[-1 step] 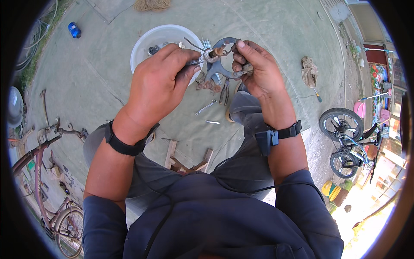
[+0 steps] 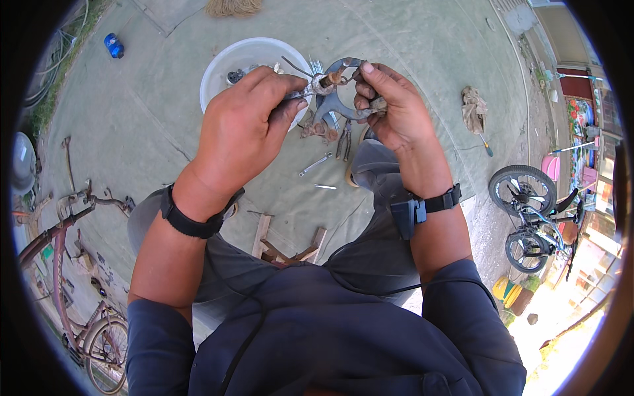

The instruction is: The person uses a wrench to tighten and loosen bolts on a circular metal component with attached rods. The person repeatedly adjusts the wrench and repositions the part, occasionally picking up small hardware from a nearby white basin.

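Observation:
My left hand (image 2: 247, 119) is closed, thumb and forefinger pinching a slim dark metal piece (image 2: 297, 94) that looks like a wrench. Its far end meets a pale, worn round fitting with a rusty bolt (image 2: 329, 79) through it. My right hand (image 2: 398, 105) is wrapped round the right side of a dark, curved metal bracket (image 2: 335, 109) with open arms. The bracket is held up in front of me, touching the round fitting. My right fingers hide part of it. Behind my left hand stands a white basin (image 2: 218, 63) with small metal parts inside.
Pliers (image 2: 344, 141), a small wrench (image 2: 316, 164) and a thin light rod (image 2: 325, 187) lie on the green ground sheet. A wooden stool frame (image 2: 290, 251) shows between my legs. Bicycles stand at the left (image 2: 63, 277) and right (image 2: 528, 218). A cloth (image 2: 473, 109) lies to the right.
My right hand has shifted very slightly to the left. Both hands keep the same hold.

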`<action>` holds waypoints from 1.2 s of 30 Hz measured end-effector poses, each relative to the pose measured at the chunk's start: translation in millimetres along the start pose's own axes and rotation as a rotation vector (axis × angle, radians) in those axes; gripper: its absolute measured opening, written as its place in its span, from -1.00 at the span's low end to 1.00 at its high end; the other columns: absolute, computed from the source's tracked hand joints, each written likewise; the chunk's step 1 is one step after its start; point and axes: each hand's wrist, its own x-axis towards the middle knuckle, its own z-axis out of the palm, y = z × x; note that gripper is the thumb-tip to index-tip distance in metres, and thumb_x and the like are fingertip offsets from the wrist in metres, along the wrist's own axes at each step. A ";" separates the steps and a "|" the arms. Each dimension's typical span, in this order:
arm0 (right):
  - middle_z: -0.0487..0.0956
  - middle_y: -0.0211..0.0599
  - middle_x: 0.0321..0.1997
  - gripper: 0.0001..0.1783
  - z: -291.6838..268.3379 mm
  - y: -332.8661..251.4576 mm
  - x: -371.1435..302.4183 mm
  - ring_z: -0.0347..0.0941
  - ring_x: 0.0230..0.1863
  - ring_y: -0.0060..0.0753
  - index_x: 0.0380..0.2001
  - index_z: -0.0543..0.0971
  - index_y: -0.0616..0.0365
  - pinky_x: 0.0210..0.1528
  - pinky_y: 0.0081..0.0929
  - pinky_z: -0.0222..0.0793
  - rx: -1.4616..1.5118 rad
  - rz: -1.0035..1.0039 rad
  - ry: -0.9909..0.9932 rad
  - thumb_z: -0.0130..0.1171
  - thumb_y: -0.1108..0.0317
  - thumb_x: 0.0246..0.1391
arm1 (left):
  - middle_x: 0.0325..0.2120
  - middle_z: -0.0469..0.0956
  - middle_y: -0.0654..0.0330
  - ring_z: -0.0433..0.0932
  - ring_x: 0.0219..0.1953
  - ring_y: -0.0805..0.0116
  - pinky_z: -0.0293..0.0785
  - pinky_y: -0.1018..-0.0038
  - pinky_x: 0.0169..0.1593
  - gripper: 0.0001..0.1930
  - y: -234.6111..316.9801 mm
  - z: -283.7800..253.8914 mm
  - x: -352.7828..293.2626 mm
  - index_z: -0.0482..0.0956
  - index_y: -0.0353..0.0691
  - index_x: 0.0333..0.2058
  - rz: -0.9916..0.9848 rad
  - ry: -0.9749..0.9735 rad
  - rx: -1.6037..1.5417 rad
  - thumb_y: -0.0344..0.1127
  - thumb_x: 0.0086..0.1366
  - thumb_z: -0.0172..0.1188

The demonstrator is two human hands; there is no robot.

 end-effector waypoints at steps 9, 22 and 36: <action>0.43 -0.54 -0.46 -0.73 8.2 7.9 -0.5 0.38 -0.44 -0.59 -0.24 0.54 0.12 -0.44 -0.57 0.26 0.014 -0.016 0.060 0.25 0.13 0.23 | -0.37 0.57 0.09 0.58 -0.35 0.06 0.48 0.29 -0.30 -0.79 2.2 0.8 -2.3 0.60 -0.27 -0.20 -0.122 -0.010 -0.036 -0.51 0.16 0.30; 0.56 -0.40 -0.39 -0.72 8.6 8.4 3.3 0.50 -0.46 -0.58 -0.23 0.57 0.28 -0.40 -0.60 0.39 -0.512 -0.542 0.346 0.31 0.25 0.21 | -0.32 0.61 0.13 0.60 -0.28 0.41 0.50 0.46 -0.22 -0.70 0.9 -9.9 5.2 0.50 -0.42 0.03 -0.755 -0.195 -0.492 -0.49 0.33 0.15; 0.54 -0.31 -0.50 -0.83 -11.2 -11.5 -11.5 0.40 -0.55 -0.45 -0.38 0.60 0.23 -0.51 -0.53 0.31 -1.037 -0.995 0.270 0.41 0.42 0.01 | -0.50 0.50 0.31 0.41 -0.52 0.61 0.37 0.60 -0.44 -0.78 10.6 -14.9 -0.1 0.52 -0.30 -0.03 -0.683 -0.207 -0.447 -0.31 0.49 0.04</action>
